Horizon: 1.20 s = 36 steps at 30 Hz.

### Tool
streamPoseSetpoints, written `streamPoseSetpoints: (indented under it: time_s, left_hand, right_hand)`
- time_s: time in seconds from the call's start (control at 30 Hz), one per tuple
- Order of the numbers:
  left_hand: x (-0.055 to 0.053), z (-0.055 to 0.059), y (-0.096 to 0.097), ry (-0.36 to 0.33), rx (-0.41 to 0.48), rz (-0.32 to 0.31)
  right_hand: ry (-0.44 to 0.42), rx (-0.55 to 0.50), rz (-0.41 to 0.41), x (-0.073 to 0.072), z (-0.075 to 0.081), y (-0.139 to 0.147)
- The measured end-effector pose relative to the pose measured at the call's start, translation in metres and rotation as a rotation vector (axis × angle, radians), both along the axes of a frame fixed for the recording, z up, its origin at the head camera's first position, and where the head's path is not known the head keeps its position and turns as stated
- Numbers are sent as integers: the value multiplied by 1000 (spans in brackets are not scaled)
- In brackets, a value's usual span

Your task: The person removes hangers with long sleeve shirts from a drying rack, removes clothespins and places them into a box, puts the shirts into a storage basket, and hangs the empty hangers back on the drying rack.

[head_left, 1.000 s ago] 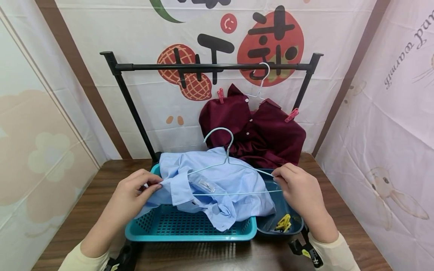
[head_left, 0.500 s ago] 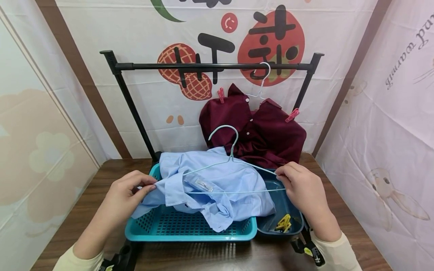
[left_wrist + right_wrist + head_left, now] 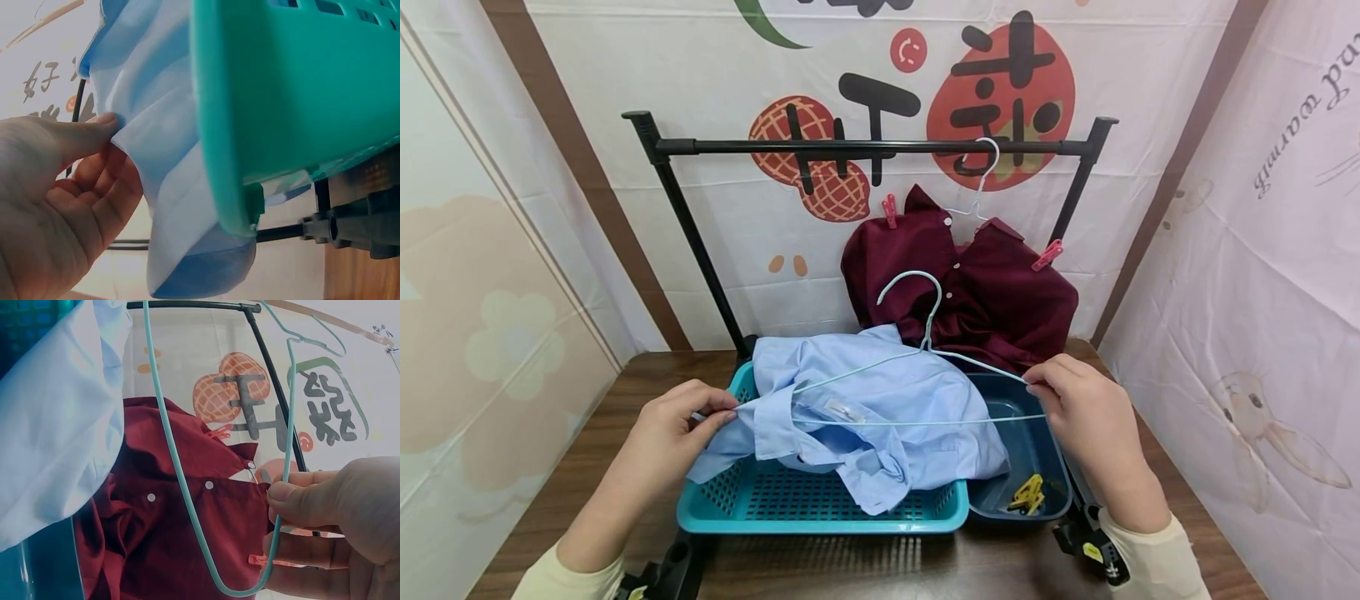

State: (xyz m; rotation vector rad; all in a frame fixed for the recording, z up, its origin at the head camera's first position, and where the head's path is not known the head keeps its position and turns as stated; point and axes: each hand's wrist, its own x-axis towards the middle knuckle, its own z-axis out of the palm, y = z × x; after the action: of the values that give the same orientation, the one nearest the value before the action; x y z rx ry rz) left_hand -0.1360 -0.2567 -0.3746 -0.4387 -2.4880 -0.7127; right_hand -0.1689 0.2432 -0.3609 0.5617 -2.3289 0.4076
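A light blue shirt point(image 3: 880, 392) lies bunched over the teal basket point(image 3: 820, 527), its collar toward the left. My left hand point(image 3: 673, 429) pinches the shirt's fabric near the collar between thumb and fingers; the left wrist view shows the pinched cloth point(image 3: 156, 131) beside the basket wall. My right hand point(image 3: 1090, 425) grips the right end of a pale green wire hanger point(image 3: 977, 363), its hook pointing up. The hanger's left end is hidden inside the shirt at the collar. In the right wrist view, thumb and fingers hold the hanger wire point(image 3: 181, 478).
A black rack point(image 3: 865, 147) stands behind. From it hangs a maroon shirt point(image 3: 1000, 292) on a white hanger point(image 3: 977, 187), with red clothespins point(image 3: 1047, 255) on its shoulders. A dark blue bin point(image 3: 1022, 442) holding yellow clothespins point(image 3: 1027, 495) sits right of the basket.
My right hand and the hanger have moved right and slightly up, the hook shifting right. My left hand has moved left, drawing the shirt's collar side left with it.
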Motion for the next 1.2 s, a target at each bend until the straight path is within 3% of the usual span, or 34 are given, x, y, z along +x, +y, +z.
streamPoseSetpoints:
  time_s: [0.27,0.5,0.87,1.2]
  left_hand:
    - [-2,-1,-3,-52,-25,55]
    - [-4,-2,-6,-81,-29,60]
    - [-4,-6,-1,-153,-81,4]
    - [-1,-9,12,-219,-130,-93]
  right_hand:
    - [-8,-23,-20,2,6,8]
    - [40,-28,-46,0,8,19]
    - [61,-30,-61,-2,8,28]
    - [53,-36,-63,-1,10,27]
